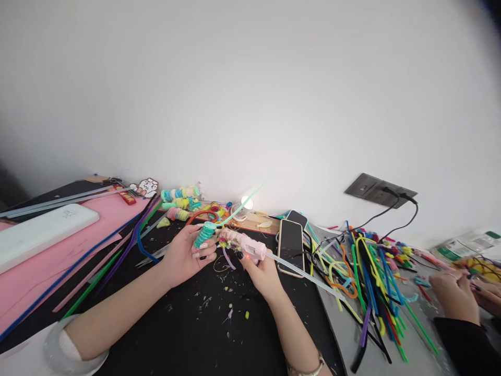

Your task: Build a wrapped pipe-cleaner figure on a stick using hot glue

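Note:
My left hand (190, 254) is closed around a teal coil of wound pipe cleaner (204, 235). From the coil's top a thin pale-green strand (239, 209) sticks up to the right. In my right hand (263, 274) is a pink hot glue gun (250, 247), its front turned toward the coil. Colourful bits cling around the gun's front, and its nozzle tip is hard to make out. A long translucent glue stick (305, 274) runs out of its back to the lower right.
Behind my hands lie several wound pipe-cleaner pieces (180, 194) and a phone (290, 246). Loose pipe cleaners (371, 282) cover the right side, near a co-worker's hands (456, 295). Pink sheets (78, 250) and a white case (47, 235) lie left. Cords run from a wall socket (378, 190).

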Available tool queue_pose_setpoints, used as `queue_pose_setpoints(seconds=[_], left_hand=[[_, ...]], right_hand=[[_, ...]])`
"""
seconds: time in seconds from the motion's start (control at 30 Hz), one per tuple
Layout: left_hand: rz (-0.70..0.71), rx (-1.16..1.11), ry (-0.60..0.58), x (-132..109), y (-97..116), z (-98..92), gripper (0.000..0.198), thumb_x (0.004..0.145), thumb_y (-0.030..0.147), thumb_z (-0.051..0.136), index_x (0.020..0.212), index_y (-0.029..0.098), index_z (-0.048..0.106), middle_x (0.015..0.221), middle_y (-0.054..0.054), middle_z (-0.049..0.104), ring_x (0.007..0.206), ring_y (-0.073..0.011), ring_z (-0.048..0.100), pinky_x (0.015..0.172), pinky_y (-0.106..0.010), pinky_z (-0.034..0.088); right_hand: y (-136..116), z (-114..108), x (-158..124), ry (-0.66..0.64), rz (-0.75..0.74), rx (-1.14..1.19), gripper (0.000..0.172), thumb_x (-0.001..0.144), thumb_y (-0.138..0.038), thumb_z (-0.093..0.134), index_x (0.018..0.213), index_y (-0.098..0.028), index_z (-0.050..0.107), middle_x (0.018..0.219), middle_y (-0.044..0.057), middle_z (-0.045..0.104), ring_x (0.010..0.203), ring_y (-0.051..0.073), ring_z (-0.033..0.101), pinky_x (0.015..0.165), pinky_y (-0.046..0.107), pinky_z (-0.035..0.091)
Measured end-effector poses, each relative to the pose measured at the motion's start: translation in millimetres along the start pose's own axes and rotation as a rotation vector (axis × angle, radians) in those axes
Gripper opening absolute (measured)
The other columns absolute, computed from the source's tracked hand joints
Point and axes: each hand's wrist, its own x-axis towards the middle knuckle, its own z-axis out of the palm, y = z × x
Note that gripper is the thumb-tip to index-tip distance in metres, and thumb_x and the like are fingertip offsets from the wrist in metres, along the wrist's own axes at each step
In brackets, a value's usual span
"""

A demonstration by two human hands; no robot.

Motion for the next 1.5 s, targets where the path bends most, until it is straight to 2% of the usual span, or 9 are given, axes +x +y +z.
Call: queue_pose_setpoints(seconds=[0.13,0.4,0.77,0.97,1.07,1.17,1.3,1.37,1.5], left_hand=[[0.037,0.027,-0.002,1.6,-1.3,-1.0,0.033,0.093,0.020,0.040,0.065,0.015,0.056,0.052,0.000,0.047,0.039,-0.0060,0.032,0.045,-0.022,0.038],[0.104,0.122,0.076,0.8,-4.3,4.3,0.029,0.094,0.020,0.042,0.072,0.014,0.059,0.050,0.001,0.047,0.038,-0.0057,0.029,0.043,-0.020,0.037],[0.173,0.159,0.073,3.4,-5.6,1.9,0.032,0.095,0.019,0.040,0.068,0.015,0.057,0.051,0.003,0.046,0.038,-0.0053,0.029,0.044,-0.020,0.039],[0.168,0.077,0.062,1.1,1.8,4.2,0.040,0.094,0.019,0.035,0.057,0.016,0.049,0.051,0.002,0.042,0.040,-0.0059,0.030,0.044,-0.021,0.038],[0.181,0.080,0.077,0.4,2.7,6.0,0.042,0.094,0.019,0.033,0.055,0.016,0.047,0.050,0.003,0.039,0.039,-0.0059,0.029,0.045,-0.021,0.038],[0.177,0.091,0.076,-0.4,3.2,6.9,0.042,0.094,0.018,0.032,0.054,0.016,0.045,0.049,0.003,0.038,0.039,-0.0062,0.029,0.045,-0.021,0.037],[0.162,0.149,-0.001,0.8,0.1,3.7,0.037,0.093,0.018,0.035,0.058,0.017,0.046,0.050,0.002,0.041,0.040,-0.0064,0.026,0.045,-0.021,0.034],[0.172,0.240,-0.040,2.7,-4.5,-0.4,0.030,0.093,0.021,0.041,0.064,0.017,0.050,0.052,0.003,0.043,0.041,-0.0058,0.025,0.046,-0.020,0.033],[0.173,0.457,-0.093,4.6,-14.9,-7.7,0.010,0.089,0.025,0.057,0.082,0.017,0.058,0.057,0.004,0.048,0.043,-0.0046,0.026,0.045,-0.018,0.025]], right_hand=[[-0.9,0.1,0.1,0.006,-0.022,0.007,0.022,0.085,-0.029,0.058,0.097,-0.017,0.072,0.088,0.008,0.072,0.079,0.022,0.067,0.076,0.034,0.055],[-4.3,1.4,0.2,0.009,-0.041,0.019,0.018,0.085,-0.029,0.059,0.090,-0.019,0.072,0.094,0.010,0.073,0.091,0.027,0.069,0.081,0.038,0.056],[-0.9,-1.7,-2.7,0.016,-0.042,-0.009,0.023,0.087,-0.035,0.059,0.098,-0.019,0.071,0.093,0.007,0.074,0.089,0.025,0.069,0.079,0.033,0.055],[-0.8,-10.4,2.5,0.122,0.080,-0.314,0.024,0.083,-0.024,0.058,0.105,-0.022,0.067,0.096,0.003,0.073,0.086,0.022,0.067,0.077,0.030,0.049],[2.7,-11.1,3.7,0.073,0.146,-0.529,0.028,0.081,-0.023,0.058,0.108,-0.022,0.065,0.103,0.005,0.072,0.091,0.024,0.066,0.079,0.033,0.047],[5.5,-8.4,2.1,-0.012,0.155,-0.705,0.042,0.075,-0.015,0.057,0.117,-0.020,0.062,0.111,0.009,0.069,0.102,0.028,0.061,0.086,0.038,0.045],[2.8,-5.0,-0.9,-0.075,0.138,-0.831,0.047,0.073,-0.017,0.057,0.120,-0.023,0.061,0.111,0.010,0.064,0.105,0.032,0.055,0.085,0.046,0.045],[-0.4,-5.5,-1.0,-0.002,0.083,-0.807,0.041,0.075,-0.018,0.056,0.115,-0.022,0.062,0.111,0.010,0.061,0.104,0.031,0.054,0.086,0.047,0.046],[-6.5,-8.7,0.0,0.334,-0.197,-0.697,0.038,0.079,-0.016,0.053,0.117,-0.018,0.056,0.122,0.015,0.052,0.117,0.030,0.048,0.098,0.047,0.042]])
